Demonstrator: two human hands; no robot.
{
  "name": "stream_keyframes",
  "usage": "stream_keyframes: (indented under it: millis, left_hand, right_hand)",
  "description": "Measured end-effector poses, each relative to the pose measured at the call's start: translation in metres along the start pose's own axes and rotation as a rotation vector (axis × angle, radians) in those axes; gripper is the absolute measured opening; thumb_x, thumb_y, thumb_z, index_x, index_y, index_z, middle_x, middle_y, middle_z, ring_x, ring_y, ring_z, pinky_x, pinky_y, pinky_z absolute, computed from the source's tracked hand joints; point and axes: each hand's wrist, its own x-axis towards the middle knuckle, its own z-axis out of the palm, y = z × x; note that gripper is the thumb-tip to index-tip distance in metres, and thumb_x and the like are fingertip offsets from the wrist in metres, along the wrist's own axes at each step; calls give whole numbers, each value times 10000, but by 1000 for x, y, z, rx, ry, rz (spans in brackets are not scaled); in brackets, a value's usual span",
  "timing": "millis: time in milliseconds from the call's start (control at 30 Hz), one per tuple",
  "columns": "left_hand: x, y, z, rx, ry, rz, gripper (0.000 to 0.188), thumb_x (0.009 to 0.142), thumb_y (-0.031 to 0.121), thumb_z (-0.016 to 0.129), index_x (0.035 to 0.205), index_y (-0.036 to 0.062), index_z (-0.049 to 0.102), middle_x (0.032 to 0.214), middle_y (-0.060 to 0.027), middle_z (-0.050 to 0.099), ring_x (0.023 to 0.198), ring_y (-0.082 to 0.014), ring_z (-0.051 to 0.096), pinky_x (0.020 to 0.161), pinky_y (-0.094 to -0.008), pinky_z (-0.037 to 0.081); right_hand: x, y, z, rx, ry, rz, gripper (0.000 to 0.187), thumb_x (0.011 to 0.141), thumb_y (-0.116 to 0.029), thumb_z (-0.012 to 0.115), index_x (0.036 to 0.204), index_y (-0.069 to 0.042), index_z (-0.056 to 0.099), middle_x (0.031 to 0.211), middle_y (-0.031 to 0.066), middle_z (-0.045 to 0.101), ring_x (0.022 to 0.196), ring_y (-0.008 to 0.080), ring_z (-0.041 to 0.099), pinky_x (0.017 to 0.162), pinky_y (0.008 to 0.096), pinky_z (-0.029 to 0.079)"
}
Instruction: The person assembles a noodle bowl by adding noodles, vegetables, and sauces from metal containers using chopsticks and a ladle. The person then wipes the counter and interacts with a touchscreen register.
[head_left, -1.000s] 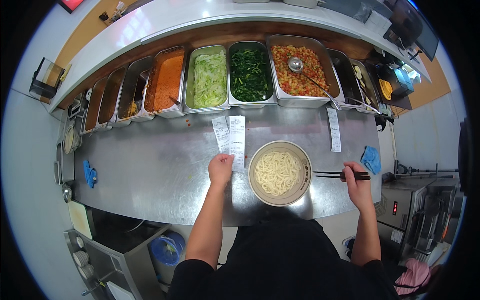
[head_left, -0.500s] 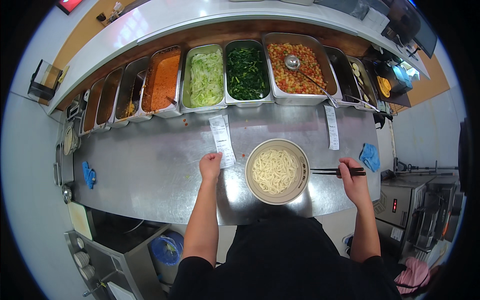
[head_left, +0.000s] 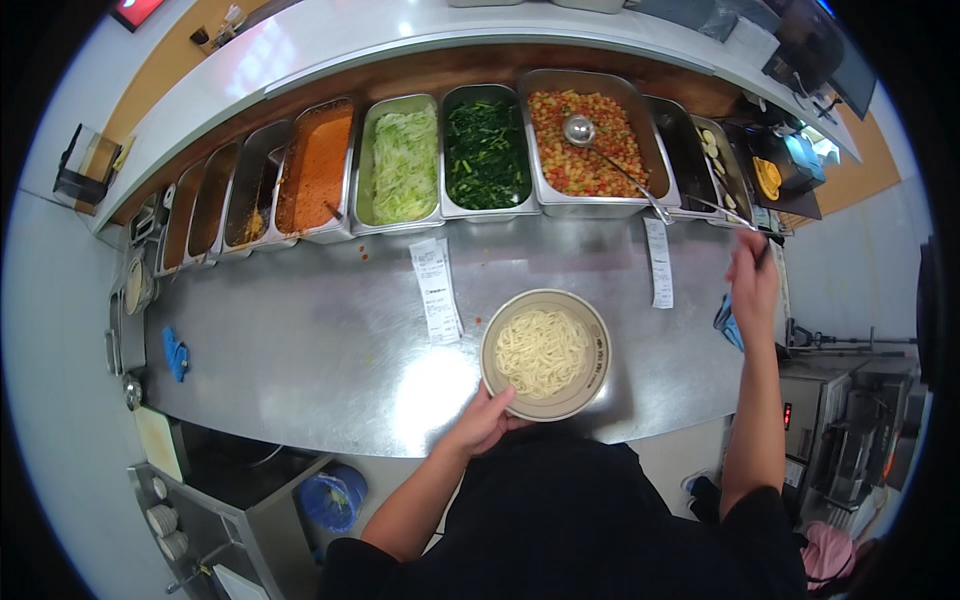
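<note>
In the head view, the left hand (head_left: 487, 420) grips the near-left rim of a bowl (head_left: 560, 408) of pale noodles (head_left: 542, 352), its thumb over the edge and its other fingers underneath, at the front edge of the metal worktop (head_left: 280, 330). The right hand (head_left: 755, 285) is at the worktop's right end, near a blue cloth (head_left: 729, 318), its fingers curled at the near end of a metal utensil (head_left: 722, 208); whether they grasp it, I cannot tell.
</note>
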Motion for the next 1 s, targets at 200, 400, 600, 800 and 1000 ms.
stream_keyframes:
  millis: [200, 400, 600, 800, 1000]
  left_hand:
    - [40, -8, 6, -114, 9, 73, 491, 984, 216, 396, 1416, 128, 180, 1328, -146, 444, 1125, -287, 556, 840, -429, 544]
    - [77, 14, 16, -144, 22, 123, 468, 995, 236, 360, 1409, 104, 187, 1347, -163, 429, 1138, -299, 549, 845, -437, 546]
    - [100, 27, 27, -86, 60, 158, 491, 1009, 333, 308, 1406, 49, 254, 1367, -173, 432, 1218, -307, 488, 982, -476, 451]
    - [113, 30, 24, -67, 52, 169, 482, 1016, 342, 265, 1405, 58, 262, 1351, -169, 448, 1187, -306, 515, 958, -449, 474]
    - [121, 29, 12, -126, 35, 155, 437, 1005, 247, 322, 1403, 130, 187, 1336, -162, 435, 1124, -318, 552, 861, -451, 533]
  right_hand:
    - [117, -2, 89, -851, -148, -262, 260, 852, -268, 590, 1001, -59, 630, 984, 167, 626, 921, 354, 616, 775, 452, 499]
    - [143, -24, 145, -1078, -592, -104, 266, 820, -244, 580, 976, -63, 697, 1044, 162, 664, 979, 306, 639, 837, 402, 508]
    - [161, -11, 142, -631, -740, 62, 247, 807, -207, 549, 804, 23, 638, 737, 173, 640, 631, 278, 630, 584, 387, 517]
    - [169, -39, 114, 32, -676, 230, 128, 843, -115, 477, 774, -19, 527, 629, 77, 542, 508, 166, 539, 440, 329, 442]
    - [138, -45, 125, -953, -687, -371, 218, 837, -119, 489, 937, -8, 648, 939, 239, 654, 894, 340, 653, 767, 446, 516]
